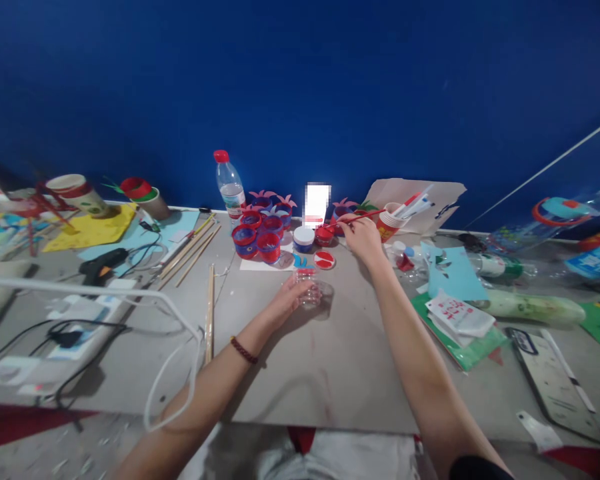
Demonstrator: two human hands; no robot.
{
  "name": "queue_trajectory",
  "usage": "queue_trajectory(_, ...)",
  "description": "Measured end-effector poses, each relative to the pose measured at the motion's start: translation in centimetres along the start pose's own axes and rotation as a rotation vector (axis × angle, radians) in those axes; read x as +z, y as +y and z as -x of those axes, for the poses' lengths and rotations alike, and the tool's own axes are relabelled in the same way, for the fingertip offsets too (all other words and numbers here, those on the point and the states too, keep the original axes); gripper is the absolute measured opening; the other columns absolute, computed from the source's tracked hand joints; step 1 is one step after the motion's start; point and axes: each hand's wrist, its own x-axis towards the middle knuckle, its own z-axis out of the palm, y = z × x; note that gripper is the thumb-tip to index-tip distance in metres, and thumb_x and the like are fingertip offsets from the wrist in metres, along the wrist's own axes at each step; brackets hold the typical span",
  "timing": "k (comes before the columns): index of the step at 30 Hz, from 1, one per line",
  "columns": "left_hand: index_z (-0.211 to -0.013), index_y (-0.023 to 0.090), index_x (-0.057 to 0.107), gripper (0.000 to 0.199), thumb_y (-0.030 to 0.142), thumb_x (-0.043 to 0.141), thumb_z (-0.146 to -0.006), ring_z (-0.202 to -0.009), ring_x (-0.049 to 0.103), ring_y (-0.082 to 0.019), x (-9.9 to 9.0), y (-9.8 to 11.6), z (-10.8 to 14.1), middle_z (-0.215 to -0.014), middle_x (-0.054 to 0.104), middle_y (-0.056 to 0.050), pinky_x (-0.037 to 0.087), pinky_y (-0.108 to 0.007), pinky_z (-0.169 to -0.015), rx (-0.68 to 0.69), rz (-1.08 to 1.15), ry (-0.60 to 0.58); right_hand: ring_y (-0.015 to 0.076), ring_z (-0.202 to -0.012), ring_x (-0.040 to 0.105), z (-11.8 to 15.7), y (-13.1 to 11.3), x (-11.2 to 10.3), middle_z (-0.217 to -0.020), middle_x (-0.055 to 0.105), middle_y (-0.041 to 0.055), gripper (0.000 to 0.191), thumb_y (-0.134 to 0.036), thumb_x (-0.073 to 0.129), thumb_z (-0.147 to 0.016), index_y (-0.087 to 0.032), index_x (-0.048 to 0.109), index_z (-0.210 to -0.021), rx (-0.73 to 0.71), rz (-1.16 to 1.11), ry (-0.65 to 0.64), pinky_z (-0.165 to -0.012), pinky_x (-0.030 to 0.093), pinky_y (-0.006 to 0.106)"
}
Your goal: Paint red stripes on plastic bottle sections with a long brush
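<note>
My left hand [287,298] is closed around a clear plastic bottle bottom [310,293] with some red along its upper rim, just over the table. My right hand [364,237] pinches a thin red paintbrush [373,214], its bristle end at a small jar of red paint [324,236]. Beside that jar stands a white-lidded jar [304,238], and a red-smeared lid [325,259] lies in front. To their left cluster several painted red and blue cups [269,247], some with petal-like cut edges. Whether the bristles touch the paint I cannot tell.
A water bottle [230,187] stands behind the cups. Wooden sticks [209,313], a glue gun [103,265] and a power strip [87,333] with a looping white cable lie left. Right are a paper cup of pens [391,223], plastic bottles and a phone [555,383].
</note>
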Motion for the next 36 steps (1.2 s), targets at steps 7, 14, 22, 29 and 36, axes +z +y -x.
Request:
queue_trajectory(7, -0.103, 0.016, 0.059, 0.040, 0.031, 0.083, -0.075, -0.077, 0.070, -0.017, 0.0, 0.1, 0.2, -0.088, 0.071, -0.006, 0.056, -0.032, -0.077, 0.001, -0.026, -0.014, 0.0260, -0.094, 0.067, 0.2, -0.7, -0.2, -0.099, 0.077, 0.0082, 0.029, -0.027, 0.049, -0.095, -0.020, 0.077, -0.095, 0.057, 0.022, 0.001, -0.085, 0.047, 0.034)
queue_trajectory(14, -0.105, 0.017, 0.059, 0.037, 0.030, 0.080, -0.077, -0.078, 0.070, -0.018, -0.1, 0.0, 0.2, -0.089, 0.071, -0.006, 0.055, -0.033, -0.078, 0.012, -0.036, -0.028, 0.0267, -0.098, 0.066, 0.2, -0.9, -0.4, -0.102, 0.076, 0.0083, 0.030, -0.028, 0.046, -0.097, -0.021, 0.076, -0.098, 0.093, 0.064, -0.037, -0.083, 0.046, 0.034)
queue_trajectory(22, -0.105, 0.017, 0.059, 0.038, 0.030, 0.080, -0.077, -0.079, 0.070, -0.018, -0.1, 0.0, 0.2, -0.088, 0.071, -0.006, 0.055, -0.033, -0.079, -0.003, -0.032, -0.026, 0.0275, -0.099, 0.065, 0.2, -1.2, -0.8, -0.103, 0.075, 0.0116, 0.031, -0.026, 0.046, -0.096, -0.018, 0.076, -0.097, 0.104, 0.078, -0.068, -0.089, 0.046, 0.036)
queue_trajectory(29, -0.101, 0.016, 0.058, 0.035, 0.029, 0.080, -0.077, -0.080, 0.070, -0.019, 0.2, 0.6, 0.5, -0.088, 0.071, -0.008, 0.054, -0.034, -0.080, -0.014, -0.031, -0.056, 0.0283, -0.102, 0.067, 0.0, -1.1, -1.2, -0.107, 0.075, 0.0120, 0.029, -0.025, 0.049, -0.095, -0.016, 0.076, -0.099, 0.123, -0.003, -0.037, -0.091, 0.047, 0.037)
queue_trajectory(36, -0.100, 0.017, 0.058, 0.037, 0.030, 0.082, -0.075, -0.078, 0.070, -0.018, 0.2, 0.3, 0.4, -0.088, 0.070, -0.007, 0.055, -0.034, -0.078, -0.007, -0.036, -0.007, 0.0278, -0.099, 0.068, 0.0, -0.2, 0.3, -0.103, 0.077, 0.0113, 0.032, -0.027, 0.048, -0.096, -0.017, 0.078, -0.096, 0.076, 0.015, 0.039, -0.091, 0.047, 0.037)
